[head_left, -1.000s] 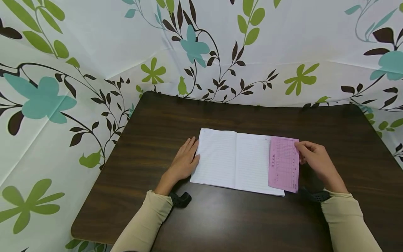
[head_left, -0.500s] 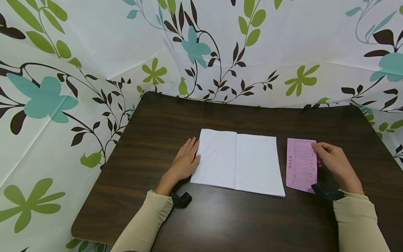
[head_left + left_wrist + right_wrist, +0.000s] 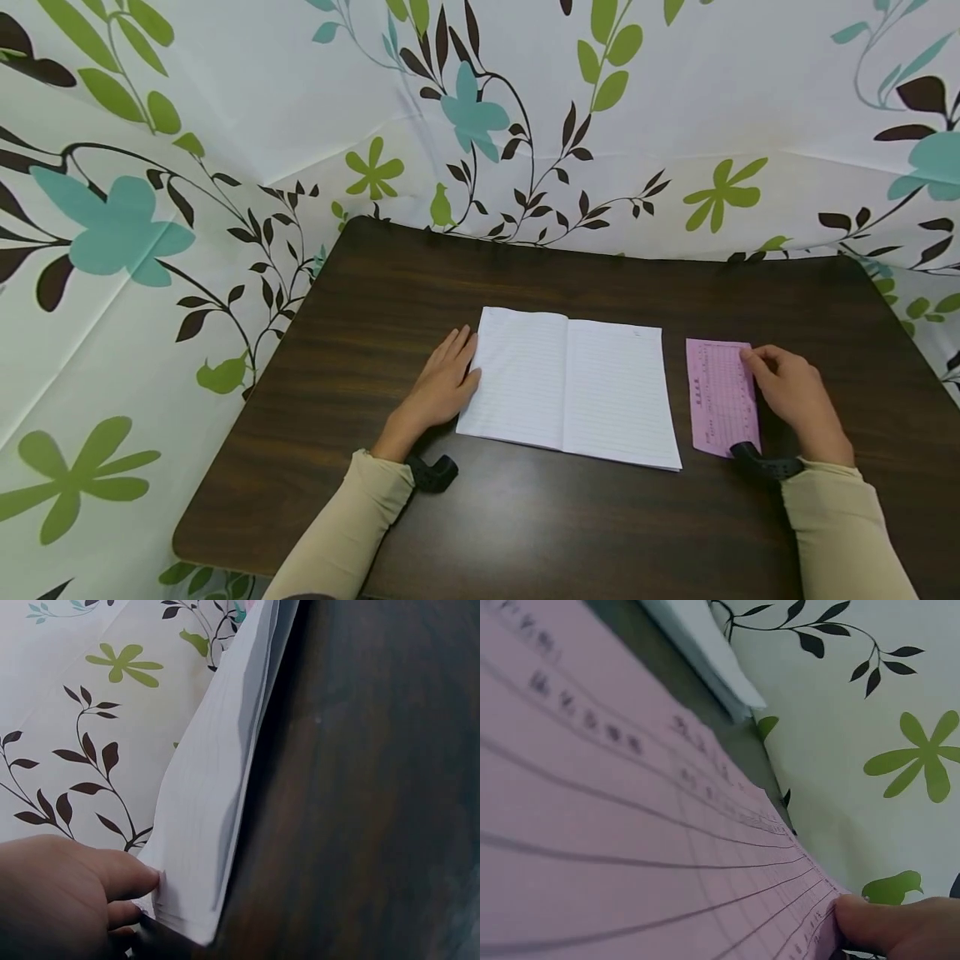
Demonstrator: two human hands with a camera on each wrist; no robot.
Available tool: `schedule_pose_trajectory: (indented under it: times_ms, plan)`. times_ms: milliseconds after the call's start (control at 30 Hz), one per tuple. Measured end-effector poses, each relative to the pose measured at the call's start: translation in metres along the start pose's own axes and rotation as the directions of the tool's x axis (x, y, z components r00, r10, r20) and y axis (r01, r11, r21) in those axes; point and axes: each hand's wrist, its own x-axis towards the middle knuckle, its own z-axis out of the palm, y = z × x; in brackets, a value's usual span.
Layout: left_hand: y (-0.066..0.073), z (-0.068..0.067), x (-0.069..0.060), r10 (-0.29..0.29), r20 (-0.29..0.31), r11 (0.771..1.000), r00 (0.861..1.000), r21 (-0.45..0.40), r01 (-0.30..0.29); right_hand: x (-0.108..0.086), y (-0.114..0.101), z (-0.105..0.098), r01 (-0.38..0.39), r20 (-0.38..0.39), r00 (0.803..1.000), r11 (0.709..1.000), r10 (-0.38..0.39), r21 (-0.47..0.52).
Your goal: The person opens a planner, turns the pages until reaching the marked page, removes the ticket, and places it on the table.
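An open notebook (image 3: 615,392) with lined white pages lies flat on the dark wooden table. My left hand (image 3: 437,385) rests at its left edge, fingers extended, thumb touching the page margin. In the left wrist view, that thumb (image 3: 124,876) meets the lower corner of the notebook (image 3: 199,802). To the right of the notebook, apart from it, is a pink printed form (image 3: 722,396) with ruled lines. My right hand (image 3: 798,396) pinches the form's upper right edge. The right wrist view shows the form (image 3: 630,825) close up, with the right thumb (image 3: 877,922) on its edge.
The dark table (image 3: 585,533) extends around the notebook, with rounded corners. Behind and left of it hangs a white cloth (image 3: 300,92) printed with leaves and flowers. A black strap mount (image 3: 433,475) sits on the left wrist, another (image 3: 768,463) on the right, over the form's lower corner.
The right hand has drawn the pink form rightward off the notebook's right page onto the table side, then slightly lower. The left hand and notebook have stayed in place.
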Motion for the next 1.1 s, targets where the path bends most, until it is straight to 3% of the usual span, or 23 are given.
schedule_pose_trajectory:
  times_ms: [267,367,433,533,700,867,1100]
  plan:
    - [-0.002,-0.003,0.002,-0.027,0.010,0.992,1.000,-0.124,0.028,-0.001,0.001,0.001,-0.013,-0.043,0.999,1.000,0.012,-0.020]
    - [-0.002,-0.005,0.003,-0.039,0.016,0.981,0.999,-0.188,0.042,-0.004,-0.002,0.000,0.032,-0.100,0.994,0.999,-0.036,-0.037]
    - [-0.001,-0.006,0.004,-0.049,0.017,0.971,0.999,-0.232,0.052,-0.006,-0.007,-0.001,0.102,-0.110,0.988,0.993,-0.107,-0.050]
    - [-0.001,-0.008,0.006,-0.068,0.015,0.955,0.998,-0.290,0.069,-0.009,-0.021,0.002,0.239,-0.037,0.970,0.970,-0.240,-0.048]
    - [0.001,-0.008,0.007,-0.091,-0.013,0.927,0.996,-0.367,0.080,-0.011,-0.040,0.016,0.394,0.146,0.911,0.918,-0.386,-0.036]
    - [0.003,-0.006,0.007,-0.120,-0.047,0.906,0.992,-0.414,0.090,-0.011,-0.046,0.030,0.439,0.226,0.884,0.892,-0.408,-0.109]
    - [0.001,-0.006,0.006,-0.140,-0.093,0.877,0.986,-0.474,0.080,-0.012,-0.048,0.035,0.427,0.258,0.887,0.892,-0.382,-0.146]
